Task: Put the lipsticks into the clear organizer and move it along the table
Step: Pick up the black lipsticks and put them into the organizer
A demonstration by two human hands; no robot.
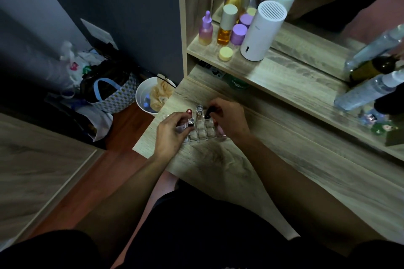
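The clear organizer (202, 134) sits near the left end of the wooden table (273, 159). A red-capped lipstick (189, 112), a silver-topped one (199, 109) and a black one (209, 111) stand upright in its far row. My left hand (169, 133) grips the organizer's left side, fingers by the red-capped lipstick. From the right, my right hand (229, 119) pinches the black lipstick. The organizer's near compartments look empty.
A shelf (284, 76) above the table holds purple and amber bottles (225, 28), a yellow jar (225, 53) and a white cylinder (261, 30). Clear bottles (367, 91) lie at right by a mirror. Left of the table, a white bin (148, 96) and bags stand on the floor.
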